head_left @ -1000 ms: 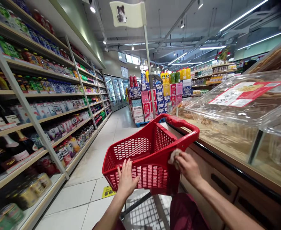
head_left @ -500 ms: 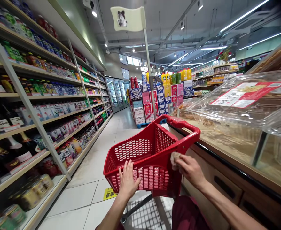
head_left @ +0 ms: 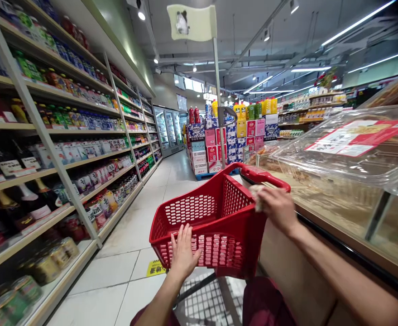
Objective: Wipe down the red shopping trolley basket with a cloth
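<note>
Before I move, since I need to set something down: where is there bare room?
Bare floor tiles lie between the drink shelves and the red cart, running toward the box stack. Those shelves are crowded, as is the counter with plastic containers.

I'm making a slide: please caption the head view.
Left hand against a red shopping cart, right hand holding a pale cloth near its handle.

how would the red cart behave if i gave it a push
The red cart is probably stiff: its moulded walls show no sag under the left hand. It may be light for its size, given all those holes.
</note>
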`<state>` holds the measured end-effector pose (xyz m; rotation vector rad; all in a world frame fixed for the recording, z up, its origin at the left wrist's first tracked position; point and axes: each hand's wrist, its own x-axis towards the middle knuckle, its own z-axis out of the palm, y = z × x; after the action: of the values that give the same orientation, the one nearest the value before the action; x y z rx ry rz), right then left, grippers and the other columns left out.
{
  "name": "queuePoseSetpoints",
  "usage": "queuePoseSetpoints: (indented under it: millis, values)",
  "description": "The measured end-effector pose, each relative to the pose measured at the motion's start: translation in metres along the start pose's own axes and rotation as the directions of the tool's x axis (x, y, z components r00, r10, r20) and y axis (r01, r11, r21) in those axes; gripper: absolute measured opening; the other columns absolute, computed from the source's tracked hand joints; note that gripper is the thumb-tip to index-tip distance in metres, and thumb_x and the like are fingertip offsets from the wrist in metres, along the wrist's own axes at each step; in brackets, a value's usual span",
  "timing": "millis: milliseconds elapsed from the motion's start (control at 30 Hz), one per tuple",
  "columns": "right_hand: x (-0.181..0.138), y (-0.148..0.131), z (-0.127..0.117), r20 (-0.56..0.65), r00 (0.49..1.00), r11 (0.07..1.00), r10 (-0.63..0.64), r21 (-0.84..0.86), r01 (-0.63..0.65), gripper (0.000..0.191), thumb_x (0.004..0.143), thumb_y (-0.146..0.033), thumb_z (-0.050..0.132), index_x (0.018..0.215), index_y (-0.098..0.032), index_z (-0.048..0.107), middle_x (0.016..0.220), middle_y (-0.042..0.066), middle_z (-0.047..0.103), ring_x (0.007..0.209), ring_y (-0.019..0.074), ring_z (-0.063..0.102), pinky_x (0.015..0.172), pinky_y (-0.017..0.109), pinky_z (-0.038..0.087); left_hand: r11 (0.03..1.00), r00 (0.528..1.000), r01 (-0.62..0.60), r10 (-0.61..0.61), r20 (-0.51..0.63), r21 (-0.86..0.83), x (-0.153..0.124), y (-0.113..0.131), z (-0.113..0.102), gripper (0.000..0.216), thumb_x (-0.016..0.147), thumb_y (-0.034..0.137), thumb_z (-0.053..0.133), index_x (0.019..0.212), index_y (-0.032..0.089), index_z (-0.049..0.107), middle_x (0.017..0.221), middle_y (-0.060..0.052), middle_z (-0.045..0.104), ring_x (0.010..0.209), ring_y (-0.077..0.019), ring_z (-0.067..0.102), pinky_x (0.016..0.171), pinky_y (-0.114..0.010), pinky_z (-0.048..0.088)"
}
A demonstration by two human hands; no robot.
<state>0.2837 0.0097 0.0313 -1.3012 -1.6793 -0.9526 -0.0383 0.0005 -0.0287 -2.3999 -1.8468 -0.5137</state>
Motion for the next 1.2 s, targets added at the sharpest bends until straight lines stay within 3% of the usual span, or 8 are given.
queuePoseSetpoints:
  millis: [100, 267, 500, 700, 800, 967, 1067, 1200]
  values:
    - [0.009, 0.004, 0.0, -0.023, 0.996, 0.995, 0.083, -0.058, -0.085, 0.02, 0.083, -0.022, 0.046, 0.087, -0.018, 0.065, 0.096, 0.008, 0.063, 0.085, 0.0207, 0.05, 0.077, 0.034, 0.037, 1.0, 1.0, 0.007, -0.007, -0.008, 0.015, 0.0, 0.003, 0.001, 0.065, 0.073, 0.026, 0.048, 0.133, 0.01, 0.028, 0.143, -0.01, 0.024, 0.133, -0.025, 0.013, 0.107, -0.054, 0.006]
    - [0.002, -0.049, 0.02, 0.174, 0.942, 0.949, -0.288, 0.183, 0.256, 0.021, 0.084, -0.021, 0.046, 0.095, -0.021, 0.063, 0.102, 0.004, 0.062, 0.09, 0.0178, 0.051, 0.083, 0.031, 0.038, 0.998, 0.999, -0.002, 0.004, -0.036, 0.057, 0.0, 0.003, 0.004, 0.064, 0.073, 0.024, 0.047, 0.133, 0.012, 0.028, 0.143, -0.009, 0.025, 0.133, -0.0251, 0.016, 0.106, -0.054, 0.01]
    - [0.015, 0.011, 0.023, 0.082, 0.996, 0.999, 0.044, 0.001, -0.044, 0.022, 0.08, -0.019, 0.045, 0.085, -0.016, 0.066, 0.1, 0.011, 0.061, 0.092, 0.023, 0.053, 0.082, 0.039, 0.041, 0.994, 0.993, -0.016, 0.029, -0.111, 0.112, 0.004, 0.003, 0.014, 0.064, 0.073, 0.022, 0.046, 0.134, 0.013, 0.028, 0.142, -0.009, 0.028, 0.132, -0.0262, 0.017, 0.106, -0.055, 0.012]
    - [0.003, -0.054, 0.035, 0.29, 0.931, 0.949, -0.223, 0.284, 0.138, 0.024, 0.08, -0.019, 0.044, 0.097, -0.019, 0.062, 0.111, 0.01, 0.058, 0.101, 0.022, 0.052, 0.087, 0.039, 0.042, 0.989, 0.992, -0.033, 0.05, -0.12, 0.142, 0.008, -0.001, 0.018, 0.062, 0.075, 0.023, 0.045, 0.134, 0.013, 0.028, 0.141, -0.009, 0.03, 0.132, -0.0256, 0.018, 0.106, -0.053, 0.014]
    - [0.013, -0.024, 0.025, 0.32, 0.929, 0.941, -0.185, 0.331, 0.073, 0.028, 0.079, -0.016, 0.04, 0.099, -0.021, 0.059, 0.113, 0.008, 0.055, 0.1, 0.0193, 0.053, 0.084, 0.034, 0.046, 0.988, 0.989, -0.043, 0.063, -0.132, 0.146, 0.01, -0.005, 0.019, 0.06, 0.077, 0.025, 0.043, 0.134, 0.014, 0.029, 0.14, -0.009, 0.032, 0.132, -0.0255, 0.018, 0.106, -0.053, 0.014]
    - [0.032, 0.046, 0.011, 0.177, 0.966, 0.979, 0.189, 0.05, -0.2, 0.039, 0.074, -0.017, 0.042, 0.112, -0.019, 0.052, 0.117, 0.012, 0.051, 0.104, 0.025, 0.05, 0.085, 0.041, 0.045, 0.992, 0.994, -0.048, 0.06, -0.096, 0.118, 0.014, -0.003, 0.019, 0.06, 0.078, 0.03, 0.042, 0.134, 0.014, 0.028, 0.141, -0.008, 0.031, 0.132, -0.0262, 0.02, 0.105, -0.054, 0.017]
    - [0.022, 0.018, 0.027, 0.2, 0.971, 0.99, 0.129, 0.039, -0.139, 0.035, 0.074, -0.011, 0.04, 0.102, -0.019, 0.059, 0.114, 0.012, 0.054, 0.105, 0.0253, 0.05, 0.089, 0.042, 0.042, 0.993, 0.998, -0.017, 0.024, -0.064, 0.113, 0.017, -0.001, 0.018, 0.06, 0.078, 0.031, 0.041, 0.134, 0.013, 0.029, 0.141, -0.008, 0.03, 0.132, -0.0263, 0.019, 0.105, -0.054, 0.015]
    - [0.005, -0.031, 0.05, 0.261, 0.957, 0.98, -0.124, 0.181, 0.077, 0.035, 0.079, -0.009, 0.035, 0.097, -0.019, 0.063, 0.115, 0.011, 0.056, 0.109, 0.0229, 0.047, 0.094, 0.042, 0.039, 0.995, 1.0, -0.016, 0.017, -0.009, 0.103, 0.02, 0.0, 0.013, 0.062, 0.078, 0.032, 0.041, 0.135, 0.013, 0.027, 0.142, -0.007, 0.029, 0.133, -0.0257, 0.017, 0.106, -0.053, 0.013]
